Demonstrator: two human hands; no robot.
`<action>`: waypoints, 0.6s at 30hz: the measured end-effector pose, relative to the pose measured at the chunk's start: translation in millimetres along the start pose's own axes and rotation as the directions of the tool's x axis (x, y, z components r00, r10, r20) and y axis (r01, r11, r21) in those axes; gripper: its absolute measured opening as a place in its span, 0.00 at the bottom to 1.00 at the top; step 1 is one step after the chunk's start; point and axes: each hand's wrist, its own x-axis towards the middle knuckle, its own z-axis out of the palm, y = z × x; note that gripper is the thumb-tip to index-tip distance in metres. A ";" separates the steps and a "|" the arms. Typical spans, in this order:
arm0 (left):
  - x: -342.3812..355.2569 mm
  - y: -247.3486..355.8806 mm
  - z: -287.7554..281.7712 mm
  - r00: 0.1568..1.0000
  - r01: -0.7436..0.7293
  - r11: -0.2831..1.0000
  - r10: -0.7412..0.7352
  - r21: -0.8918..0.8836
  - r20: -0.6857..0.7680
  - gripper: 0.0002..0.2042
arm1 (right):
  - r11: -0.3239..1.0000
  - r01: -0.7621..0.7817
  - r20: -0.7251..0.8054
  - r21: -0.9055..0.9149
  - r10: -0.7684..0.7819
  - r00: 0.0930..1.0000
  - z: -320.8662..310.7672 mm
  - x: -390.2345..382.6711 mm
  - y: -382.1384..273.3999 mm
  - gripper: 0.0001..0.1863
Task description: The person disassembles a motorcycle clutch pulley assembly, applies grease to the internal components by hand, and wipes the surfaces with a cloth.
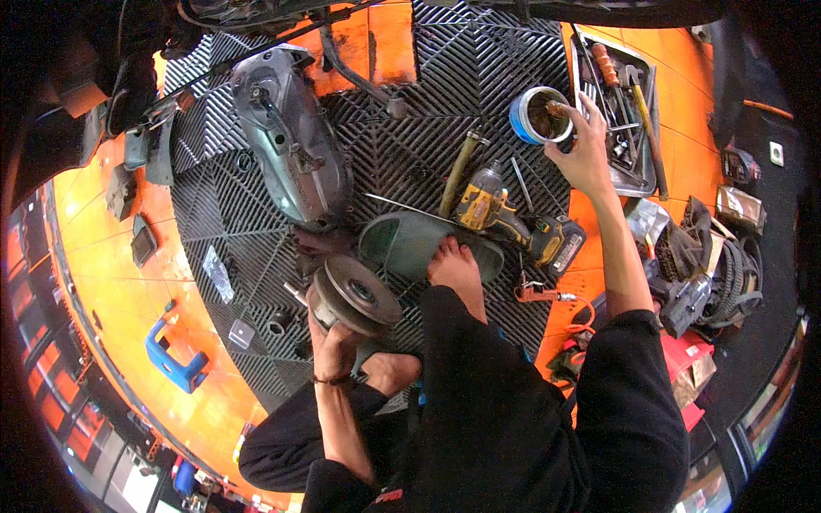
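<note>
My left hand (332,344) is wrapped round a metal pulley assembly (363,295), two round discs with a short shaft, held above the mat near my bent leg. At the upper right, my right hand (585,154) is at a small blue and white tub (518,120) with brown, grease-like stuff inside. One finger seems to reach over the rim into the tub, while the thumb and another finger stand apart at its edge. Whether the fingertips pinch anything in the tub, I cannot make out. My bare foot (457,272) rests on a dark green slipper (393,244).
A yellow and black cordless impact driver (492,209) lies beyond my foot. A metal tray (654,171) of hand tools stands right of the tub. Left lie a grey engine cover (291,154) and a blue C-shaped tool (171,355). Vehicle parts (329,51) hang overhead. An orange air gun (539,293) lies right.
</note>
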 end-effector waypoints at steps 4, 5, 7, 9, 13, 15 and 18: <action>1.0 -3.0 5.9 0.999 -0.033 0.994 0.033 -0.103 0.000 0.40 | 0.963 0.007 0.059 0.268 -0.024 0.998 -6.9 -9.7 -39.1 0.26; -0.2 -3.5 4.6 0.999 -0.040 0.988 0.041 -0.148 0.008 0.39 | 0.892 -0.034 0.122 0.450 -0.023 0.992 -5.1 -13.0 -54.0 0.25; -2.9 -6.1 2.1 0.999 0.047 0.960 -0.046 -0.276 0.012 0.37 | 0.705 -0.060 0.214 0.707 -0.132 0.968 2.3 -31.7 -91.9 0.25; -2.8 -9.7 -0.3 0.996 0.050 0.922 -0.015 -0.384 0.093 0.38 | 0.597 -0.124 0.380 0.792 -0.324 0.866 10.4 -52.3 -128.7 0.24; 1.8 -14.1 0.9 0.997 0.069 0.929 -0.079 -0.365 -0.012 0.40 | 0.307 -0.360 0.465 0.881 -0.418 0.781 42.2 -91.9 -197.1 0.25; 4.2 -12.4 4.9 0.999 -0.002 0.950 -0.010 -0.311 -0.036 0.42 | 0.358 -0.387 0.515 0.850 -0.405 0.756 50.2 -103.2 -215.1 0.24; 8.9 -6.3 11.3 0.994 -0.107 0.971 0.110 -0.215 0.001 0.47 | 0.477 -0.333 0.534 0.813 -0.384 0.753 59.3 -108.0 -228.3 0.20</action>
